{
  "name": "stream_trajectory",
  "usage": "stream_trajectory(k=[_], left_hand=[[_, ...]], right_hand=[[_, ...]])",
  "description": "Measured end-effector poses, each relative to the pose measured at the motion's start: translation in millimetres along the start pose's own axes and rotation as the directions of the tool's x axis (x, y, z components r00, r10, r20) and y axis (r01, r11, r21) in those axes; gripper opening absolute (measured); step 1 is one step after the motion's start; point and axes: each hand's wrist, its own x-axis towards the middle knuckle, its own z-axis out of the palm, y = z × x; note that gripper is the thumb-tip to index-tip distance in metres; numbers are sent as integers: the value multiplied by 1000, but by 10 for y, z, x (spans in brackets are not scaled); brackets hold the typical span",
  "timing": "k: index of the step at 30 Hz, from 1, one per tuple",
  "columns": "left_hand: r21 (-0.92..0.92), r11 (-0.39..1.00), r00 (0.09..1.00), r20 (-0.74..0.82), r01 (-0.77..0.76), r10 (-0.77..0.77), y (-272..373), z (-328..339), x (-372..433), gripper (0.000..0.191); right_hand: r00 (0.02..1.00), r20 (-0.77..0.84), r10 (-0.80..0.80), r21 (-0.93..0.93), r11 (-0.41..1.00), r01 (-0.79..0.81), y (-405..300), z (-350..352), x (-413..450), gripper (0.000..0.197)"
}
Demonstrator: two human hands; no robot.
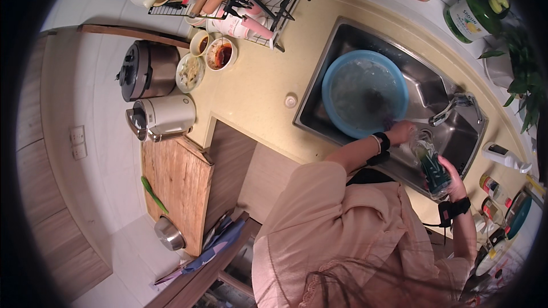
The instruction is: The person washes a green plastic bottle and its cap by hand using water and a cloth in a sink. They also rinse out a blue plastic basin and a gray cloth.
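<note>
My right hand (454,182) grips a clear glass or bottle with a green leafy pattern (433,167), tilted over the stainless steel sink (466,147). My left hand (402,132) is close by the far end of this vessel, under the tap (443,113), with water running from the spout. Blur hides what its fingers hold. A blue plastic basin (327,90) of cloudy water sits in the sink, left of my hands. Something dark shows in its water, and a small purple thing (388,123) lies by its rim, next to my left hand.
A dish rack (284,6) stands at the back left, near bowls of sauce (221,53) and a pressure cooker (150,70). Left lie a wooden cutting board (180,188) and green chili (154,194). A white bottle (505,157) and condiment jars (492,188) stand right.
</note>
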Motion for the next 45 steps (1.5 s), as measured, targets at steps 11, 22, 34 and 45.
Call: stream_trajectory(k=[11, 22, 34, 45], left_hand=[[-822, 348, 875, 331, 451, -352, 609, -409, 212, 38], [-636, 769, 982, -98, 64, -163, 571, -527, 310, 37], [-548, 835, 995, -48, 47, -88, 745, -584, 200, 42], [-569, 819, 989, -66, 74, -135, 755, -605, 187, 42]], right_hand=[[802, 3, -598, -982, 152, 117, 367, -1067, 1079, 89], [660, -12, -751, -971, 165, 171, 285, -776, 1566, 70], [669, -9, -743, -958, 199, 209, 337, -669, 1529, 78], [679, 41, -733, -932, 217, 291, 357, -770, 1668, 77]])
